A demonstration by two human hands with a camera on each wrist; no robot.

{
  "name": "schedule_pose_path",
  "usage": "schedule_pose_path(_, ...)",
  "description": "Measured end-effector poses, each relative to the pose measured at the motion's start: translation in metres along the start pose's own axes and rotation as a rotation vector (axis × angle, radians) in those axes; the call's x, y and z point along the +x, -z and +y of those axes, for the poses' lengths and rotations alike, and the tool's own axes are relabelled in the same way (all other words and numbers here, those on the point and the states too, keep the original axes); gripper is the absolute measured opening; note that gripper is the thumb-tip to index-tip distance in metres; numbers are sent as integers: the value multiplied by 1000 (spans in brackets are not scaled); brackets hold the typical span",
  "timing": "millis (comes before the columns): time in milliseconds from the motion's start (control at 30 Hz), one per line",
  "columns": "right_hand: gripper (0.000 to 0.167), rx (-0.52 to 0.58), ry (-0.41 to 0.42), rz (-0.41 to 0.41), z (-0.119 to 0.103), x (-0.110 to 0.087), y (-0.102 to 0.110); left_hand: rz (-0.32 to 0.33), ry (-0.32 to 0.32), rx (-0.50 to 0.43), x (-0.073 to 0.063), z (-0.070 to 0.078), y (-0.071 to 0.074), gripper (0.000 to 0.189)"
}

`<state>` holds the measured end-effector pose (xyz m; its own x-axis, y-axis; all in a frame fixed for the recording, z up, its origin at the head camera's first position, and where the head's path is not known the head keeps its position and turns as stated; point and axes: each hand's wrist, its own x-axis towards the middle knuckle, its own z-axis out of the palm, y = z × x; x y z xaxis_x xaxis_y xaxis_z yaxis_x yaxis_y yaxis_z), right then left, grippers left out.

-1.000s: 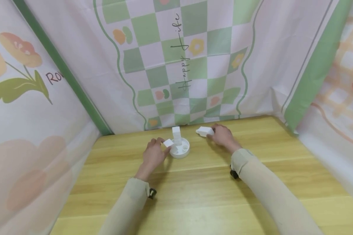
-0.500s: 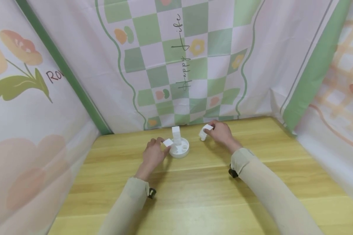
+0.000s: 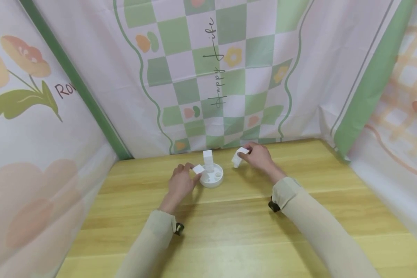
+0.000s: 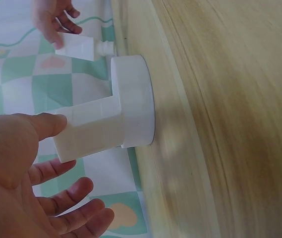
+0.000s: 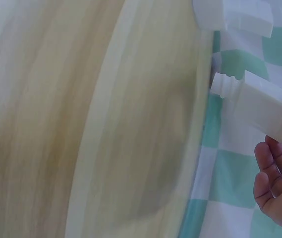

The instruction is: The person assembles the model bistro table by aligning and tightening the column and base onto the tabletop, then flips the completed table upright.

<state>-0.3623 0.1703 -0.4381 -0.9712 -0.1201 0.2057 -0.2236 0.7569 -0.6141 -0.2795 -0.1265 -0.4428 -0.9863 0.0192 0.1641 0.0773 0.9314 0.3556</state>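
Note:
A shallow round white holder with round holes sits on the table. One white rectangular bottle stands in it, flat end up. My left hand pinches a second such bottle near its flat end, thumb on one side and fingertip on the other. That bottle's other end is inside the holder wall, out of sight. To the right of the holder, my right hand grips a third white bottle by its base. This one is tilted, its ridged neck pointing down, above the table and apart from the holder.
The pale wooden table extends toward me and to both sides. A green-checked cloth hangs right behind the holder at the table's back edge. Printed cloth walls close off the left and right sides.
The bottle in my right hand has turned from lying nearly level, neck to the left, to neck down. It has then shifted slightly left. My left hand keeps its place on its bottle.

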Motion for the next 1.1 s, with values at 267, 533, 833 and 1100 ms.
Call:
schedule_pose_path(267,40,44,22,-21,-20,-5,2,27,-23,16,0,-2,-2,48)
schedule_pose_path(533,43,70,47,-56,-37,-9,-1,9,-3,15,1,-1,-1,48)
schedule_pose_path(833,44,95,64,-87,-48,-12,-9,5,8,17,1,-1,-2,49)
schedule_pose_path(1100,42,114,106,-118,-56,-16,-15,5,10,20,1,-1,-2,49)
